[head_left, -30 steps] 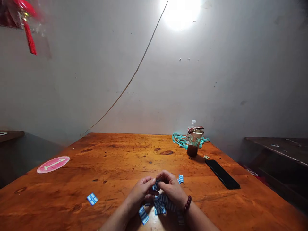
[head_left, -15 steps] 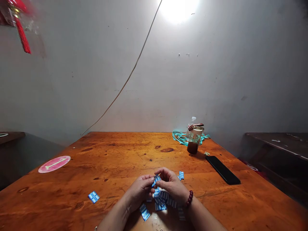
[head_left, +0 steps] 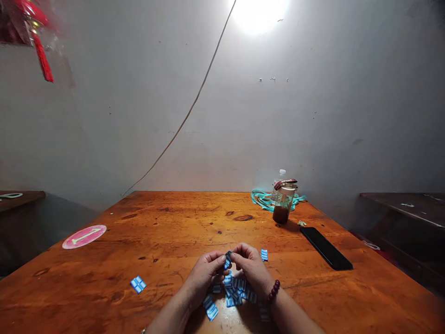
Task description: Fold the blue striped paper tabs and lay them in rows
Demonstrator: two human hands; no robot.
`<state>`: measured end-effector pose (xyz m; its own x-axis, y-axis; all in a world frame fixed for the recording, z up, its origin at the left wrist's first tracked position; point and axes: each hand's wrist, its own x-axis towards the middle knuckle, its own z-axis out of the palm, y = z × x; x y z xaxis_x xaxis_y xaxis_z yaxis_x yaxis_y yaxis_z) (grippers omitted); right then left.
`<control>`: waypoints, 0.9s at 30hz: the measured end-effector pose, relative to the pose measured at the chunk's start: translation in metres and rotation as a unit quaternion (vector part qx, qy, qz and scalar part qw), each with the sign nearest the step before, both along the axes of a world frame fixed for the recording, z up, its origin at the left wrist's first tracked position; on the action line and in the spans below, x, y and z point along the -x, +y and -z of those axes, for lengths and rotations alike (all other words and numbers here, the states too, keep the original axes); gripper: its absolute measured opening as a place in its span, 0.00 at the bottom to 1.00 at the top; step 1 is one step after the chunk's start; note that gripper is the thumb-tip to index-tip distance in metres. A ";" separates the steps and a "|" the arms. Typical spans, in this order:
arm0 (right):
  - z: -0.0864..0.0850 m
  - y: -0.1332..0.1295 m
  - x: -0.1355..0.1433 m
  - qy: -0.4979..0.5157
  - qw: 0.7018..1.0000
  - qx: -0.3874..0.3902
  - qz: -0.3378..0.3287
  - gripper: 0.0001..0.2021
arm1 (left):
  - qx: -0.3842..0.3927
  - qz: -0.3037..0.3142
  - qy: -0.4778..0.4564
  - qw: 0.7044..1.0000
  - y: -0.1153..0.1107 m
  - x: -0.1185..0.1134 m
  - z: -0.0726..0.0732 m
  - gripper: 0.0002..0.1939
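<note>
Between my two hands is a small blue-and-white striped piece [head_left: 227, 260], pinched by the fingertips on both sides. My left hand [head_left: 207, 270] is closed on its left edge, and my right hand [head_left: 251, 265], with a dark red bead bracelet [head_left: 274, 291] at the wrist, grips the right edge. Below them lies a loose pile of similar striped pieces [head_left: 233, 297], partly hidden by the hands. One single piece [head_left: 210, 308] rests near my left forearm. Farther left lies a piece with a blue cross pattern [head_left: 138, 284]. Beyond my right hand is another striped piece [head_left: 264, 254].
A black phone [head_left: 326, 248] lies on the wooden table [head_left: 181, 232] at right. Behind it stand a bottle of dark liquid [head_left: 281, 211] and a clear plastic bottle [head_left: 282, 175], by turquoise straps [head_left: 260, 200]. A pink oval marked 1 [head_left: 84, 236] lies at left.
The held piece has turned more upright between my fingertips, and the right-hand fingers have shifted on it. The whole view has moved slightly, so things appear a little farther right.
</note>
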<state>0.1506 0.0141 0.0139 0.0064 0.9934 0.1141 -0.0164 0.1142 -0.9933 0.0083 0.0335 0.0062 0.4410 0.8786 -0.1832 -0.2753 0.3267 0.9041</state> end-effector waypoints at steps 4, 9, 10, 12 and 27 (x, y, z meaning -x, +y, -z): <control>-0.004 -0.002 -0.002 0.007 1.000 -0.014 0.001 0.08 | 0.033 0.043 -0.049 0.997 -0.002 0.003 -0.003 0.14; -0.004 -0.001 -0.003 0.018 1.000 -0.002 -0.009 0.09 | 0.063 0.061 -0.062 0.994 -0.006 0.006 -0.008 0.12; -0.003 -0.001 -0.003 0.023 1.000 -0.001 -0.011 0.09 | 0.064 0.060 -0.061 0.994 -0.006 0.005 -0.008 0.11; -0.001 0.000 -0.003 0.029 1.000 -0.007 -0.009 0.09 | 0.061 0.055 -0.046 0.996 -0.006 0.004 -0.008 0.11; 0.001 0.016 -0.002 -0.117 0.992 -0.007 0.043 0.07 | -0.113 -0.171 0.046 0.978 0.013 0.013 -0.010 0.10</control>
